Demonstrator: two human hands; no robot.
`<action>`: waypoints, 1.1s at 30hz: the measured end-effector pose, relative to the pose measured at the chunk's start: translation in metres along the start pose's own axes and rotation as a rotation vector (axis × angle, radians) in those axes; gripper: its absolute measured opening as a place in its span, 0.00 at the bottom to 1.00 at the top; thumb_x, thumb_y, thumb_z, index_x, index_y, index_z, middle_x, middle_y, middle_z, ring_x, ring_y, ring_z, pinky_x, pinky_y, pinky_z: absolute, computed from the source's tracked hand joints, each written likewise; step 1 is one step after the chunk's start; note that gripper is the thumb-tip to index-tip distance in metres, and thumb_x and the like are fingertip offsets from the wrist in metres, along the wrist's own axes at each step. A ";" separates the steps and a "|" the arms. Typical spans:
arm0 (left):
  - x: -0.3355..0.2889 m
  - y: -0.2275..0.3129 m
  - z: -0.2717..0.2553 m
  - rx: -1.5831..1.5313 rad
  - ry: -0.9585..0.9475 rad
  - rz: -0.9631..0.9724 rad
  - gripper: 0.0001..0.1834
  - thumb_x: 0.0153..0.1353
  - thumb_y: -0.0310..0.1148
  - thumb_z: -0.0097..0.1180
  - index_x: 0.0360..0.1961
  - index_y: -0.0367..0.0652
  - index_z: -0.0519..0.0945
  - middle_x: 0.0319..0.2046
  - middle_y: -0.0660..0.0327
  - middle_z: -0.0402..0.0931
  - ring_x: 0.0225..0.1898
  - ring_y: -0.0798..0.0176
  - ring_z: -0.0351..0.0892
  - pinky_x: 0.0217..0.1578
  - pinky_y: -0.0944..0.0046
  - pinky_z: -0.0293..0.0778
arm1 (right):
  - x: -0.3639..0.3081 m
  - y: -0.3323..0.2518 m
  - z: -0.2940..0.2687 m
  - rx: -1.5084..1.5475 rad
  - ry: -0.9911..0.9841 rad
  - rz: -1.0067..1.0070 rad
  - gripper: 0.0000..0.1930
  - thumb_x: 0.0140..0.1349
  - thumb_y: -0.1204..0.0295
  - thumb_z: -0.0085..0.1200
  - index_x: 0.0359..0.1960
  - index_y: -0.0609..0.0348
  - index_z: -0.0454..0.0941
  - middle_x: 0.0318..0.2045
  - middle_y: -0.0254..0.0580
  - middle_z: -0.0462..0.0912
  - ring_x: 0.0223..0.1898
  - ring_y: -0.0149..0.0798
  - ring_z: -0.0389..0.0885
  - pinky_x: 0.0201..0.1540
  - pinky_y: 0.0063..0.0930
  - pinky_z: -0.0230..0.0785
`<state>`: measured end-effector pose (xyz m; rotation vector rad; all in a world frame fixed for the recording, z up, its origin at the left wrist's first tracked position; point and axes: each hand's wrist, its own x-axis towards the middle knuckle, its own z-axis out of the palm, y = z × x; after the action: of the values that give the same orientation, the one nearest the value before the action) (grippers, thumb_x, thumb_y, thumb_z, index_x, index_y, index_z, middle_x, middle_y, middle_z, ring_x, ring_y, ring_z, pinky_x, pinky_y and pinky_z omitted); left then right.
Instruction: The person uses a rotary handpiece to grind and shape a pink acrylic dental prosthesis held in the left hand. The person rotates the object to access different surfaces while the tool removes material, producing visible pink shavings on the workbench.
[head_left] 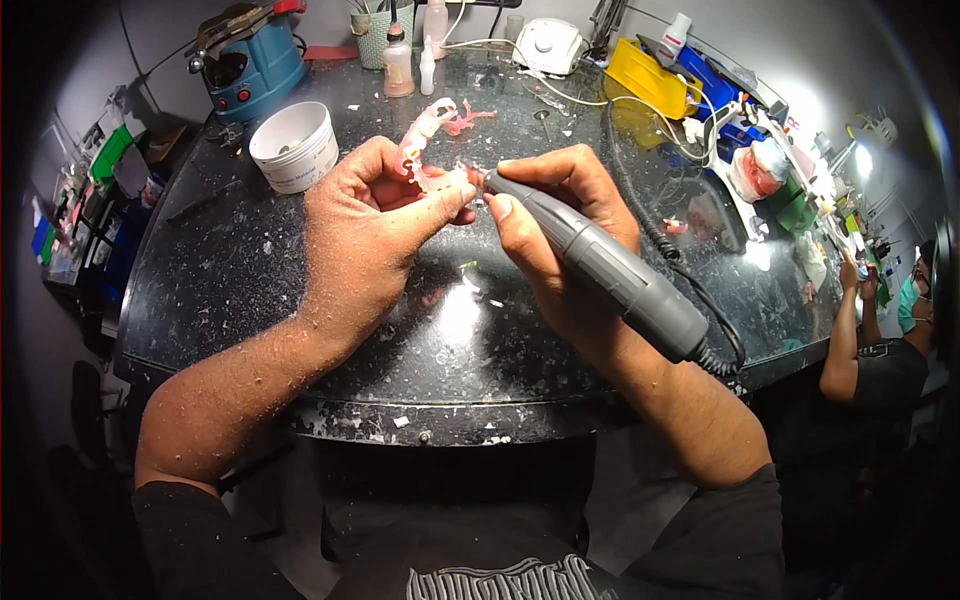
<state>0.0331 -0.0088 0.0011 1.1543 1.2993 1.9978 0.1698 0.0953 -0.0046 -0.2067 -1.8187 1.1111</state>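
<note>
My left hand (375,200) was closed on a thin, curved pink piece (410,150), pinching its lower part between thumb and fingers above the dark, speckled tabletop (240,290); its upper end arched clear of my grip, with ragged pink branches off to the right; pale crumbs dotted my left forearm (235,390). My right hand (555,215) was wrapped around a grey rotary handpiece (615,270), thumb and fingers gripping it near the front; its nose pointed at my left fingertips, and the blur there was such that I could not tell whether the bit touched the piece; a coiled black cord (720,364) ran from its back end.

A white tub (292,145) stood open just beyond my left hand, with a blue machine (255,70) behind it; at the far edge stood a bottle of pinkish contents (398,72), a small white bottle (427,72) and a white box with a dial (548,46); a yellow bin (650,80) lay to the right.
</note>
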 end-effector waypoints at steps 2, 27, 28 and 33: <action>0.000 0.001 -0.001 0.001 0.031 -0.054 0.09 0.57 0.15 0.62 0.29 0.39 0.74 0.38 0.51 0.83 0.46 0.61 0.83 0.51 0.59 0.81 | -0.001 0.000 0.002 0.013 -0.003 -0.011 0.12 0.58 0.69 0.63 0.38 0.62 0.77 0.31 0.39 0.81 0.33 0.28 0.81 0.37 0.24 0.74; 0.000 -0.001 0.000 -0.017 -0.005 0.010 0.07 0.59 0.18 0.61 0.32 0.37 0.73 0.44 0.48 0.80 0.41 0.63 0.84 0.44 0.62 0.83 | 0.001 0.004 0.001 0.006 0.016 -0.025 0.13 0.57 0.67 0.65 0.38 0.61 0.77 0.31 0.39 0.81 0.33 0.29 0.81 0.38 0.25 0.75; 0.000 0.000 0.001 -0.020 0.001 -0.011 0.09 0.58 0.15 0.60 0.31 0.37 0.73 0.51 0.45 0.77 0.44 0.62 0.83 0.45 0.60 0.84 | 0.001 0.004 0.001 0.004 0.014 -0.020 0.13 0.57 0.67 0.65 0.38 0.61 0.77 0.31 0.39 0.82 0.34 0.29 0.82 0.38 0.25 0.75; 0.000 -0.001 -0.001 -0.014 -0.007 -0.021 0.09 0.58 0.15 0.61 0.31 0.38 0.73 0.49 0.46 0.78 0.44 0.62 0.82 0.45 0.60 0.84 | 0.000 0.000 0.000 0.009 -0.010 0.025 0.13 0.57 0.67 0.65 0.39 0.61 0.77 0.32 0.39 0.82 0.34 0.28 0.82 0.39 0.25 0.75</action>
<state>0.0322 -0.0090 0.0002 1.1360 1.2861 1.9831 0.1696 0.0953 -0.0044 -0.2194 -1.8238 1.1388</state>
